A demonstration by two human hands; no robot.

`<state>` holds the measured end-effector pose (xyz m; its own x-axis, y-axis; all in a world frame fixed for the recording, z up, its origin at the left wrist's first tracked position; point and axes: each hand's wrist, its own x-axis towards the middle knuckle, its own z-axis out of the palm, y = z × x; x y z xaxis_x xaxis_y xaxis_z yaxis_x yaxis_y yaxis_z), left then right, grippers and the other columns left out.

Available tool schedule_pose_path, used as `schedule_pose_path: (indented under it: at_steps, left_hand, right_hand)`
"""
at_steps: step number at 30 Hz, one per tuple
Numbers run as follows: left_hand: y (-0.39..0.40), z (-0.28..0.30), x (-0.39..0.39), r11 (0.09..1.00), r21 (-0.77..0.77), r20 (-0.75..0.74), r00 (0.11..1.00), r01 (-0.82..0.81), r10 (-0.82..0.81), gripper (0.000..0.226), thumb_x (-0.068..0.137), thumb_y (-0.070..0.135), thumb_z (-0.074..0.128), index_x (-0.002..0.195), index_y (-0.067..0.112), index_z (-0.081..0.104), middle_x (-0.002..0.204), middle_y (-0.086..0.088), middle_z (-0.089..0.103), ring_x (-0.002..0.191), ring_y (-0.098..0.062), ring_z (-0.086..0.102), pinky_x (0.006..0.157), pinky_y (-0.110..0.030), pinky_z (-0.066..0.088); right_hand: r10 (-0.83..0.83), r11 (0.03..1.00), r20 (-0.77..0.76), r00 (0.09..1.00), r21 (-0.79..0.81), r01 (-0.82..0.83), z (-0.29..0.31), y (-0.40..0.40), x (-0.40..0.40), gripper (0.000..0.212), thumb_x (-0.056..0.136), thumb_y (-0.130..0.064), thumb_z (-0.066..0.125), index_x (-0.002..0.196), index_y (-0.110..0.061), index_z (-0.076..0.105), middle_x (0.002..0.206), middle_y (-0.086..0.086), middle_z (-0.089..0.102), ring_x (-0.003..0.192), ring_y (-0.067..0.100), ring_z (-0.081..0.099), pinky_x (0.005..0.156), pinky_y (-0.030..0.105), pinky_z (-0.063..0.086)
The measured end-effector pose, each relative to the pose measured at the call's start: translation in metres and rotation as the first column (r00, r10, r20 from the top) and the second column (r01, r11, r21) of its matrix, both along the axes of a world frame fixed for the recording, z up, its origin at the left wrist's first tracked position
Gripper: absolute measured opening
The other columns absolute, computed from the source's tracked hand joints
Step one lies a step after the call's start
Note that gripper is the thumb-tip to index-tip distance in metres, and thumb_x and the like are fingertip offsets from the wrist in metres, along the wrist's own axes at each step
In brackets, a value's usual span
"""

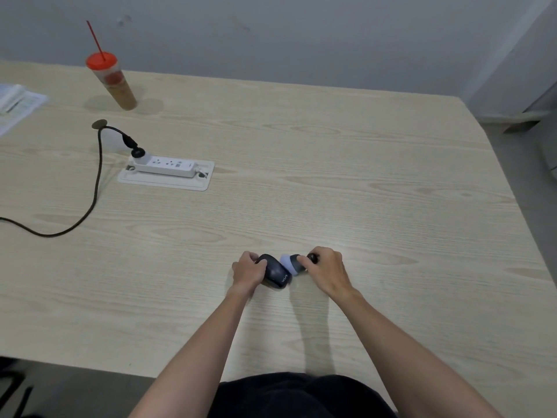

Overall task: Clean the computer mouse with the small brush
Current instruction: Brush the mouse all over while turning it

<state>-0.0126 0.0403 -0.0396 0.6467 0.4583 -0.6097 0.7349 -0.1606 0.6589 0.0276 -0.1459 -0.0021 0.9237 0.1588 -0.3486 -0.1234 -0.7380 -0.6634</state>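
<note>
Brushing the mouse on the desk [331, 182]

Left hand [247, 271] clamps the mouse [275, 271] (light, smooth, likely slippery); right hand [327, 271] pinches the brush [294, 263], soft bristles touching.

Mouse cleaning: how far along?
Done: the left hand holds the dark grey computer mouse and the right hand holds the small dark brush with pale bristles. In hand: bristles meet the mouse's right end. Left: the remaining surfaces; how clean they are can't be judged.
</note>
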Motion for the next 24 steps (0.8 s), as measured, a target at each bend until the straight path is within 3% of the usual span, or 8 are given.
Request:
schedule_pose_path:
  at_steps: [3,5,9,12,15,19,24]
  left_hand:
    - [-0.011,0.005,-0.010,0.999,0.035,0.040,0.998,-0.042,0.040,0.031,0.096,0.021,0.059,0.123,0.009,0.049,0.137,-0.017,0.046,0.106,-0.023,0.046,0.086,-0.027,0.035]
    - [-0.024,0.009,-0.023,0.996,0.089,0.077,0.997,-0.008,0.001,0.051,0.094,0.023,0.063,0.136,0.005,0.040,0.140,-0.017,0.037,0.105,-0.024,0.045,0.089,-0.028,0.036]
    - [-0.043,0.005,-0.037,0.957,0.243,0.096,0.978,0.158,-0.186,0.093,0.072,0.044,0.083,0.141,0.011,0.031,0.135,-0.009,0.032,0.122,-0.026,0.040,0.094,-0.029,0.036]
    - [-0.045,0.004,-0.033,0.941,0.287,0.068,0.976,0.180,-0.208,0.090,0.070,0.046,0.085,0.136,0.011,0.035,0.133,-0.010,0.033,0.123,-0.031,0.042,0.094,-0.035,0.043]
    - [-0.037,0.005,-0.028,0.935,0.283,0.052,0.970,0.213,-0.237,0.084,0.069,0.042,0.085,0.132,0.012,0.038,0.130,-0.008,0.034,0.122,-0.032,0.044,0.096,-0.034,0.043]
    - [-0.028,0.005,-0.026,0.930,0.250,0.046,0.956,0.271,-0.291,0.089,0.065,0.040,0.085,0.137,0.017,0.037,0.129,-0.004,0.033,0.119,-0.028,0.045,0.094,-0.028,0.041]
    - [-0.023,0.009,-0.025,0.948,0.151,0.085,0.952,0.281,-0.295,0.080,0.064,0.026,0.083,0.134,0.027,0.043,0.120,0.000,0.031,0.108,-0.018,0.045,0.085,-0.021,0.039]
  right_hand:
    - [0.003,0.997,-0.024,1.000,-0.080,-0.005,-0.001,0.000,-0.002,0.041,0.089,-0.031,0.067,0.063,-0.011,0.043,0.060,-0.001,0.046,0.053,0.017,0.038,0.050,0.029,0.032]
    - [-0.020,0.990,0.008,1.000,-0.142,0.021,-0.003,-0.001,-0.002,0.039,0.089,-0.029,0.066,0.063,-0.013,0.042,0.060,-0.003,0.045,0.052,0.017,0.039,0.049,0.029,0.031]
    - [-0.063,0.998,-0.037,0.997,-0.002,0.063,-0.009,-0.001,0.001,0.039,0.089,-0.032,0.069,0.067,-0.003,0.055,0.062,0.001,0.053,0.056,0.017,0.044,0.053,0.029,0.036]
    - [0.043,0.997,-0.099,0.994,0.071,-0.036,-0.009,0.000,0.004,0.026,0.091,-0.027,0.069,0.084,-0.002,0.073,0.079,0.006,0.069,0.070,0.014,0.058,0.057,0.019,0.042]
    - [0.050,0.993,-0.095,0.994,0.113,-0.040,-0.007,-0.001,0.007,0.015,0.092,-0.023,0.068,0.092,-0.009,0.073,0.088,0.001,0.069,0.080,0.014,0.062,0.061,0.014,0.042]
    - [0.004,0.979,-0.058,0.998,0.201,0.008,-0.004,0.001,0.008,0.012,0.088,-0.017,0.071,0.088,-0.007,0.065,0.069,-0.006,0.056,0.061,0.007,0.048,0.055,0.012,0.040]
    - [0.042,0.979,-0.025,0.999,0.203,-0.036,-0.002,0.012,0.009,0.011,0.095,-0.016,0.063,0.091,-0.007,0.067,0.072,-0.008,0.058,0.063,0.008,0.050,0.061,0.020,0.042]
